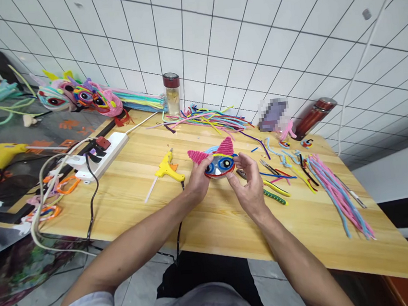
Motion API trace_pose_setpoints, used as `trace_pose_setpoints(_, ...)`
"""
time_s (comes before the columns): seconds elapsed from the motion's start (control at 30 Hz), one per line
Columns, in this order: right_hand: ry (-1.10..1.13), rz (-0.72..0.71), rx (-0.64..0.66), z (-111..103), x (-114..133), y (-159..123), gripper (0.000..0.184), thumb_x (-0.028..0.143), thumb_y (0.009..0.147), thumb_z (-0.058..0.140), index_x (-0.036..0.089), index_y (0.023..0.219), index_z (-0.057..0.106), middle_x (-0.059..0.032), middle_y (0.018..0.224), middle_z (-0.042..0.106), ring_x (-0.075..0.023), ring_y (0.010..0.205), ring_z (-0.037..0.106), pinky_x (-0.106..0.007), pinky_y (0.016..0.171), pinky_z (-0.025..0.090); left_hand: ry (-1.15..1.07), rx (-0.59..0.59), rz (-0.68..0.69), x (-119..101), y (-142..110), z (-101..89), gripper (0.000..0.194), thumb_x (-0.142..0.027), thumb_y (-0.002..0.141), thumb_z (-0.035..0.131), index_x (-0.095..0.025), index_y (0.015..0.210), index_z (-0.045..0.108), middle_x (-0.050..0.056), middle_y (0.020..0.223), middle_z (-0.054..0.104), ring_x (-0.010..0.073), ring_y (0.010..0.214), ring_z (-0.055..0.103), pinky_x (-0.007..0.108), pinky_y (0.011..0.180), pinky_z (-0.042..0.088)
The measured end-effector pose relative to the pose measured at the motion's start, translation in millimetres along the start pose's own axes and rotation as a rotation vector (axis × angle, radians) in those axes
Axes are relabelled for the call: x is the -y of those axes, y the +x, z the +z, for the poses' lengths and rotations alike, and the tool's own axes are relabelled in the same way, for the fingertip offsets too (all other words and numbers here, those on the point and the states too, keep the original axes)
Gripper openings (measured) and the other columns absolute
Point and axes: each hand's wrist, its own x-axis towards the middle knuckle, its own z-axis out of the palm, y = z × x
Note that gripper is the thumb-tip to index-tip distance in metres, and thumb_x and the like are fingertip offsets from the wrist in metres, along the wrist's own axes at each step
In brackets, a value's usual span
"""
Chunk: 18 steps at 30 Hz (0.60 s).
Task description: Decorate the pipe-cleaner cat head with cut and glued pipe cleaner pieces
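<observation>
Cord [179, 234]: passing under our left forearm [153, 228] to the table edge; a careless arm sweep could be dragging the gun along.
Right hand [249, 188]: slanting in from the right, palm facing inward, fingers curving, thumb and index bracketing the face's edge; we aren't able to tell if it's pinching.
Green-handled tool [275, 197]: lying just beside that hand; we could be knocking it.
Left hand [199, 180]: holding the face's left side, thumb lying over the front; overly hard squeezing could be bending the rim.
Cat face [216, 164]: sitting between our hands, above the table.
Pink ears [225, 147]: sticking up; they could be loosening if bonds aren't holding.
Glue gun [168, 168]: lying near our left hand, nozzle pointing away; if heating, it could be burning us.
</observation>
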Motion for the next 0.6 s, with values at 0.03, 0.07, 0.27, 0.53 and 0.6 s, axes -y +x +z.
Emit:
trace_pose_setpoints(0.03, -0.006, -0.003, 0.003, -0.3, 0.0, 0.2, 0.056, 0.043, 0.093, 0.072, 0.023, 0.142, 0.051, -0.0145, 0.132, 0.070, -0.0262, 0.118, 0.071, -0.049, 0.104, 0.058, 0.003, 0.002, 0.002, -0.1, -0.4, 0.0, 0.049, -0.038, 0.076, 0.082, -0.019, 0.120, 0.069, 0.007, 0.113, 0.080, 0.0300, 0.126, 0.068, 0.045, 0.111, 0.049)
trace_pose_setpoints(0.07, -0.013, -0.005, 0.006, -0.7, 0.2, 0.4, 0.055, 0.042, 0.093, 0.072, 0.023, 0.141, 0.052, -0.0142, 0.131, 0.071, -0.0261, 0.118, 0.071, -0.049, 0.103, 0.058, 0.005, 0.005, 0.005, 0.0, -0.7, 0.0, 0.049, -0.038, 0.077, 0.083, -0.020, 0.120, 0.069, 0.007, 0.113, 0.080, 0.0300, 0.126, 0.068, 0.045, 0.111, 0.049)
trace_pose_setpoints(0.27, -0.091, -0.031, 0.027, -4.6, 5.0, 2.4, 0.050, 0.036, 0.093, 0.072, 0.024, 0.138, 0.056, -0.0117, 0.124, 0.074, -0.0259, 0.113, 0.072, -0.048, 0.100, 0.060, 0.020, -0.012, 0.026, 1.2, -1.1, -1.1, 0.047, -0.036, 0.078, 0.082, -0.019, 0.120, 0.069, 0.006, 0.110, 0.080, 0.0296, 0.124, 0.069, 0.045, 0.112, 0.048)
trace_pose_setpoints(0.53, -0.188, -0.177, 0.052, -4.9, 7.5, 3.1, 0.044, 0.032, 0.096, 0.069, 0.026, 0.139, 0.061, -0.0125, 0.129, 0.069, -0.0274, 0.117, 0.068, -0.047, 0.096, 0.062, 0.050, -0.008, 0.053, 1.0, -1.9, -3.5, 0.051, -0.041, 0.078, 0.086, -0.020, 0.120, 0.068, 0.005, 0.113, 0.079, 0.0273, 0.118, 0.072, 0.042, 0.108, 0.051)
trace_pose_setpoints(0.6, -0.205, -0.229, 0.058, -3.9, 5.4, 3.0, 0.043, 0.031, 0.097, 0.069, 0.026, 0.139, 0.063, -0.0129, 0.127, 0.069, -0.0282, 0.118, 0.066, -0.048, 0.097, 0.061, 0.072, -0.036, 0.056, 1.0, -1.7, -3.2, 0.051, -0.041, 0.076, 0.088, -0.020, 0.118, 0.069, 0.005, 0.110, 0.079, 0.0264, 0.113, 0.073, 0.041, 0.105, 0.052)
